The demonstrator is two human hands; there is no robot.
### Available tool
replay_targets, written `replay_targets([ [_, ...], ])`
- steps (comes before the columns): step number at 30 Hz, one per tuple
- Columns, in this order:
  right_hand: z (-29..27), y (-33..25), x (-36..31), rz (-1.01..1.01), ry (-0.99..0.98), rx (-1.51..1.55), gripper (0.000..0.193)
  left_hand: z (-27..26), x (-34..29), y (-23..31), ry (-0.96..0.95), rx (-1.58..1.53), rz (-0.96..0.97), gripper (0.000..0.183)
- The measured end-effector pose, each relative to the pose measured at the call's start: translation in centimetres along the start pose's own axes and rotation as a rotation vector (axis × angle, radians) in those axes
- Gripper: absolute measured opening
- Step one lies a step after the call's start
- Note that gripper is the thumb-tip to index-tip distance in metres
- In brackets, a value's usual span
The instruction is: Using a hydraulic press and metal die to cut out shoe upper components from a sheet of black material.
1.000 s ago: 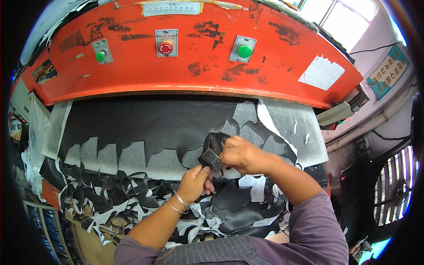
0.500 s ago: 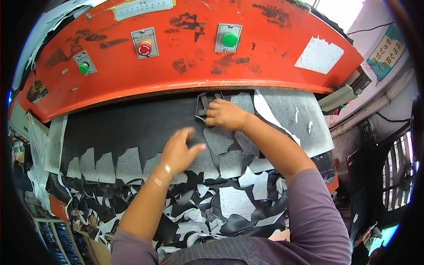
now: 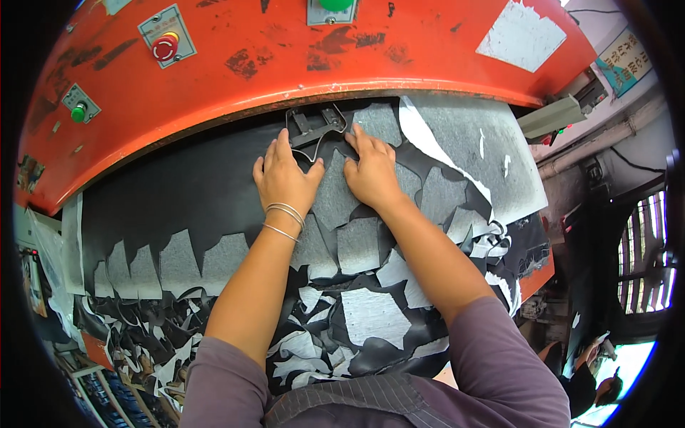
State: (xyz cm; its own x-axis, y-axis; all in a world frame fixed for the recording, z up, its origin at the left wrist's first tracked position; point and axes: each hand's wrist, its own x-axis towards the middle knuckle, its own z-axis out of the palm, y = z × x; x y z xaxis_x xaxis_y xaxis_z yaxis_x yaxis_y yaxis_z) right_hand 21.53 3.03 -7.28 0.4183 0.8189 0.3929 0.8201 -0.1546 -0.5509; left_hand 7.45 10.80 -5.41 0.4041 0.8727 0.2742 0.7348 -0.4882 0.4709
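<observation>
A steel cutting die, with a thin bent outline and dark crossbars, lies on a black leather sheet close under the press's front edge. My left hand is at the die's lower left, index finger along its side and thumb by its lower tip. Against its right edge rest the fingertips of my right hand, the thumb tucked lower. Between them, both hands hold the die. Grey backing shows through angular cut-outs in the leather below and right of the hands.
The red press beam spans the far side, carrying a red stop button and green buttons. Black and white leather scraps heap up along the near edge. A grey cutting board shows at right. Another person is partly visible at lower right.
My left hand has come up to the die, joining the right. The die sits turned, and the right hand has shifted from its top to its right edge. The whole view has moved.
</observation>
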Motion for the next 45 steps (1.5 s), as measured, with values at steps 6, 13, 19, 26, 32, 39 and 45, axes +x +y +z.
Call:
replay_targets([
  [6,-0.5,0.5,-0.7,-0.001,-0.003,0.008,0.066,-0.1,-0.4,-1.6,-0.022,-0.099,0.153,0.085],
  [13,-0.2,1.0,-0.5,-0.059,0.027,-0.04,0.07,-0.5,-0.3,-1.9,-0.006,-0.095,0.202,0.088],
  [19,-0.5,0.3,0.5,-0.073,-0.041,0.006,0.071,-0.9,0.3,-2.4,-0.005,-0.089,0.129,0.083],
  [26,-0.8,0.7,-0.3,-0.086,-0.049,-0.032,0.07,-0.8,-0.4,-1.9,-0.026,-0.084,0.127,0.082],
  [32,-1.5,0.2,-0.4,-0.058,-0.047,0.023,0.071,-2.1,-1.0,-2.2,-0.059,-0.124,0.116,0.089],
  [39,-11.9,-5.0,-0.9,0.09,0.078,0.707,0.058,-15.1,-1.5,-8.5,0.35,-0.439,-0.037,0.029],
  [45,-17.0,-11.8,1.5,-0.075,0.402,0.601,0.033,-25.9,-1.3,-13.1,1.035,-0.142,0.199,0.037],
])
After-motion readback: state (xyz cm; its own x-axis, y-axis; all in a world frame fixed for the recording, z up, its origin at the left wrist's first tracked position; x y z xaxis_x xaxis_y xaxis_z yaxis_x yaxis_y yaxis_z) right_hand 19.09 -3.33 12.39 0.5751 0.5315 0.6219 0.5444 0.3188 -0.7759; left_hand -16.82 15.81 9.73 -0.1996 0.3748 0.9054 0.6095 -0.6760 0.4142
